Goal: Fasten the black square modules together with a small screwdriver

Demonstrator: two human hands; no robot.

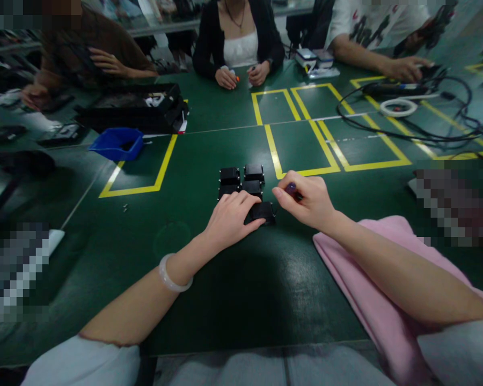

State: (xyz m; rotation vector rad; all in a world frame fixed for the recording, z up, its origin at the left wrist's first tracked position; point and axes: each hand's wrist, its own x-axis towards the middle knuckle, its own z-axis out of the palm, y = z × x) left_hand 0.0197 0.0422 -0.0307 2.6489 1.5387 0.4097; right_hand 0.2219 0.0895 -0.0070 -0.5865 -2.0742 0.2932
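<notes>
Several small black box-shaped parts [253, 172] with shiny metal bits at their corners stand grouped in two columns on the green table. My left hand [234, 215], a pale bangle on its wrist, lies over the near end of the group. Its thumb and fingers grip the nearest black part [263, 212]; the parts beneath the palm are partly hidden. Just to the right, my right hand [308, 198] is closed in a fist around a screwdriver-like tool with a dark purple handle [291, 188]. Only the handle's rounded end shows; the rest is hidden by the fingers.
A blue bin [117, 143] stands at the left before a black tray [134, 107]. Tiny bits [125, 207] lie left of the parts. Pink cloth [390, 257] lies under my right forearm. Black cables [410, 123] coil at the far right. Three people sit opposite.
</notes>
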